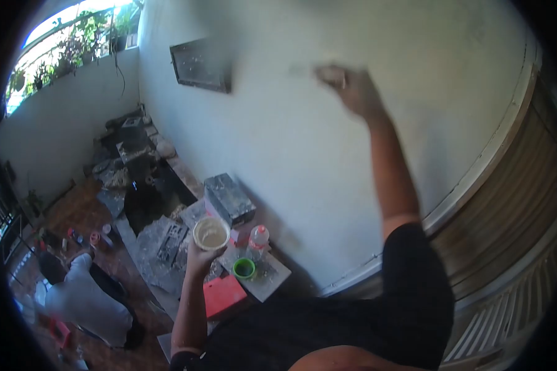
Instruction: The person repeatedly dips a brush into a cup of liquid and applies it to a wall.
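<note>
My left hand grips a round white tub from below, its open top tipped toward me. A pale, pasty layer coats the inside of the tub. Raised high along the white wall, my right hand has its fingers drawn together close to the surface. Blur covers the fingertips, and I cannot tell what they pinch. Below the tub stand a green cup and a clear plastic bottle with a pinkish cap, both on a grey board.
A grey box stands against the wall, near a red flat item. Dusty sheets and debris cover the floor. Another person crouches at the left. A dark framed panel is on the wall; a slatted wooden shutter is at right.
</note>
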`<state>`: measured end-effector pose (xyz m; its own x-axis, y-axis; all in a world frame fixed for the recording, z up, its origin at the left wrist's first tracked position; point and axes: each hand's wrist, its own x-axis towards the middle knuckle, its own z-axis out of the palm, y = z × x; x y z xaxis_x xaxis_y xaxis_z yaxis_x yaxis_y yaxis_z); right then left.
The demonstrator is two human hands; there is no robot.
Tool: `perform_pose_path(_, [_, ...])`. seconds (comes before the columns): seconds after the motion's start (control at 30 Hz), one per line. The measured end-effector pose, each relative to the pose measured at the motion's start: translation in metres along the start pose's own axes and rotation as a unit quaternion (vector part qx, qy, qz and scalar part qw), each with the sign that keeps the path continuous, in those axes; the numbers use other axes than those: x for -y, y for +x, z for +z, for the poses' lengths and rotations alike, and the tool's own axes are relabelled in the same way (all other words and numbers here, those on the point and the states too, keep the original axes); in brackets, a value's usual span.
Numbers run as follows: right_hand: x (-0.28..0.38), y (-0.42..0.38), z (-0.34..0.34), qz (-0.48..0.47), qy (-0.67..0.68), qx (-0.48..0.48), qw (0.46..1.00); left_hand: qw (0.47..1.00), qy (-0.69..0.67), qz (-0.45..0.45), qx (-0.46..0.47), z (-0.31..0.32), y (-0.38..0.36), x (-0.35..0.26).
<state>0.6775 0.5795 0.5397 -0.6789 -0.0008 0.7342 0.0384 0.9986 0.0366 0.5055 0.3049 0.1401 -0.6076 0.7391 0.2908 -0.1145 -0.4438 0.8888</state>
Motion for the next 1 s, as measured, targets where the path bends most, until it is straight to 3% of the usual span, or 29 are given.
perform_pose_path(0.07, [0.04, -0.086, 0.049, 0.021, 0.17, -0.006, 0.985, 1.0, 0.016, 0.014, 0.007, -0.001, 0.003, 0.01])
perform_pose_path(0.1, [0.051, -0.128, 0.082, 0.045, 0.316, -0.029, 0.947, 1.0, 0.022, 0.01, -0.004, 0.0, -0.001, 0.017])
perform_pose_path(0.23, [0.117, -0.244, 0.179, 0.23, 0.571, -0.143, 0.775, 1.0, 0.026, 0.0, 0.014, -0.001, -0.03, 0.039])
perform_pose_path(0.3, [0.124, -0.273, 0.205, 0.223, 0.541, -0.148, 0.797, 0.998, 0.053, -0.001, 0.014, -0.008, -0.047, 0.067])
perform_pose_path(0.33, [0.122, -0.291, 0.206, 0.283, 0.525, -0.098, 0.797, 0.999, 0.048, -0.007, 0.002, -0.008, -0.058, 0.07])
perform_pose_path(0.43, [0.146, -0.28, 0.182, 0.262, 0.524, 0.016, 0.81, 0.996, 0.063, -0.05, -0.031, -0.005, -0.076, 0.078])
perform_pose_path(0.5, [0.155, -0.276, 0.176, 0.23, 0.523, 0.104, 0.814, 0.99, 0.13, -0.035, 0.026, -0.001, -0.072, 0.06])
perform_pose_path(0.57, [0.166, -0.273, 0.183, 0.212, 0.508, 0.123, 0.826, 0.992, 0.111, -0.056, 0.026, -0.002, -0.071, 0.072])
perform_pose_path(0.67, [0.172, -0.28, 0.189, 0.209, 0.4, 0.244, 0.858, 0.988, 0.132, -0.075, 0.039, -0.004, -0.079, 0.087])
perform_pose_path(0.77, [0.18, -0.287, 0.199, 0.221, 0.386, 0.28, 0.851, 0.98, 0.157, -0.102, 0.075, -0.003, -0.083, 0.089])
perform_pose_path(0.9, [0.189, -0.294, 0.215, 0.168, 0.311, 0.266, 0.897, 0.975, 0.183, -0.085, 0.088, 0.003, -0.083, 0.089])
perform_pose_path(1.0, [0.189, -0.303, 0.222, 0.18, 0.343, 0.236, 0.891, 0.964, 0.238, -0.091, 0.081, 0.003, -0.078, 0.079])
